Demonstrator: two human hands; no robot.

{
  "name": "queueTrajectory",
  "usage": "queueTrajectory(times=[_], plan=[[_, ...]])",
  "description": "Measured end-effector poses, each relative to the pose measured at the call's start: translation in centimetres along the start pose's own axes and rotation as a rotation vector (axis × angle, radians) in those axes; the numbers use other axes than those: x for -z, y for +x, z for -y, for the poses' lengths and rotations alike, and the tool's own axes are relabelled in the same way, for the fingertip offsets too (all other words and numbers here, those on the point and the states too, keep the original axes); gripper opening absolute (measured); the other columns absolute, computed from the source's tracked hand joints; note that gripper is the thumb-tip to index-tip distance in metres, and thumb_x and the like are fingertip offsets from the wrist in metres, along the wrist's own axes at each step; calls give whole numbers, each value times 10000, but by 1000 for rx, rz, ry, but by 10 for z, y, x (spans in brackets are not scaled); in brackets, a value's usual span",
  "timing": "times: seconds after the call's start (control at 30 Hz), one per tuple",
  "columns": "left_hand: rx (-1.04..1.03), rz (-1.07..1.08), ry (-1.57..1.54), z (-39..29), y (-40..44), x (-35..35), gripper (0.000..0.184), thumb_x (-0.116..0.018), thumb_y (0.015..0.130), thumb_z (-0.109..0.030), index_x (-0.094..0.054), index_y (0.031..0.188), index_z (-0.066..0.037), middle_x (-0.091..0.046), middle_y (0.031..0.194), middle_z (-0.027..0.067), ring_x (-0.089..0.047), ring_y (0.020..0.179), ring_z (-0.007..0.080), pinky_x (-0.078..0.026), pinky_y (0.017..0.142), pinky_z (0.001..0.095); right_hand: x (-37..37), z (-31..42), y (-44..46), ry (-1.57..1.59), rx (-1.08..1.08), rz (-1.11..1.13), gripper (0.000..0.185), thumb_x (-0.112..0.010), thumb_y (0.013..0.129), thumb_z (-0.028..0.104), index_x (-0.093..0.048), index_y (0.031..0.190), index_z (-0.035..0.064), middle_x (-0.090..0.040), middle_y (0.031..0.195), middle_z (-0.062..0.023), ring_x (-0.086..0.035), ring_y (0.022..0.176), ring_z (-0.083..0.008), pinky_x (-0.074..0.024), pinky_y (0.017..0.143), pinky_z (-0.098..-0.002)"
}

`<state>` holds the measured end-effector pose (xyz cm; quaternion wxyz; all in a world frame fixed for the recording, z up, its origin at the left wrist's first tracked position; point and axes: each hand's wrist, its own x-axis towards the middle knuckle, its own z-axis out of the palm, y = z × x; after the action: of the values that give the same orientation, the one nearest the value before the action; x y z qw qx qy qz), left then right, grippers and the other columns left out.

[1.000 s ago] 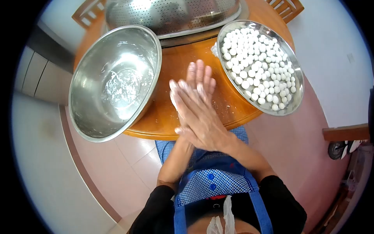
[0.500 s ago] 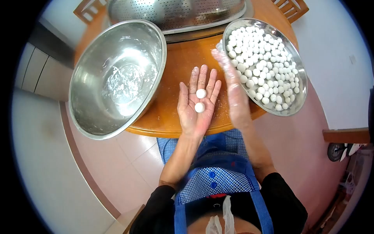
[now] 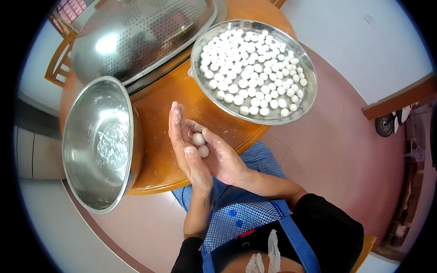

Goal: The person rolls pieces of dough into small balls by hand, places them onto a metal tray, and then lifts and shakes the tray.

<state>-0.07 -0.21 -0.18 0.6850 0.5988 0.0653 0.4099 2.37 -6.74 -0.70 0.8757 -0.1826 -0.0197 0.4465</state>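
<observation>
Two smooth white dough balls (image 3: 203, 151) sit together between my palms, dusted with flour. My right hand (image 3: 225, 161) is cupped around them, its thumb beside the upper ball and its fingertips partly hidden behind my left hand. My left hand (image 3: 182, 141) stands on edge against the right, fingers stretched out straight and palm turned toward the balls. Flour whitens the fingers of both hands. A round metal tray (image 3: 298, 111) holding many similar white balls (image 3: 250, 68) lies beyond my hands to the right.
A large steel bowl (image 3: 128, 136) with white residue inside stands tilted at the left. Behind is a perforated metal cover (image 3: 150, 41) on the round wooden table (image 3: 154, 107). A wooden chair (image 3: 61, 59) is at the far left.
The balls have passed from my open left palm into my cupped right hand, and my hands have come together. My view has turned, shifting the tray and bowl leftward.
</observation>
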Motion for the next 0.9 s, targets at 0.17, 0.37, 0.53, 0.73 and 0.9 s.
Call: queueTrajectory(times=[0.17, 0.37, 0.53, 0.73, 0.9], plan=[[-137, 83, -23, -15, 6, -3, 602, -374, 964, -423, -336, 1369, 22, -296, 1441, 222, -328, 1325, 366, -259, 1096, 449, 3, 16, -9, 50, -57, 42, 448, -425, 977, 222, -312, 1349, 0, -428, 1281, -101, -413, 1221, -193, -330, 1048, -324], [-116, 35, -20, -14, 36, 11, 388, -414, 966, -212, -467, 1284, 5, -469, 1315, 197, -558, 1106, 323, -446, 957, 423, -7, 83, -51, -326, -169, 30, 538, -473, 909, 54, -236, 1382, -41, -448, 1239, -162, -536, 987, -180, -487, 778, -282], [49, 124, 152, -24, 62, -1, 402, -510, 932, -208, -496, 1268, 13, -522, 1281, 166, -591, 1071, 258, -430, 962, 384, -10, 174, -57, -1099, 211, -239, 418, -478, 882, 109, -430, 1289, 25, -515, 1191, -100, -546, 979, -169, -469, 809, -278], [129, 405, 232, -10, 94, -8, 375, -574, 906, -137, -504, 1245, 7, -468, 1298, 140, -577, 1049, 230, -465, 907, 330, 29, 285, 1, -1658, 603, -353, 456, -454, 829, 64, -450, 1282, 6, -484, 1293, -139, -541, 1054, -207, -434, 926, -335], [200, 343, 205, 14, 98, 2, 365, -594, 899, -140, -522, 1225, 7, -486, 1282, 130, -587, 1027, 227, -472, 890, 321, 62, 319, 40, -2113, 843, -342, 487, -460, 837, 59, -414, 1312, -37, -488, 1306, -210, -518, 1138, -277, -393, 984, -344]])
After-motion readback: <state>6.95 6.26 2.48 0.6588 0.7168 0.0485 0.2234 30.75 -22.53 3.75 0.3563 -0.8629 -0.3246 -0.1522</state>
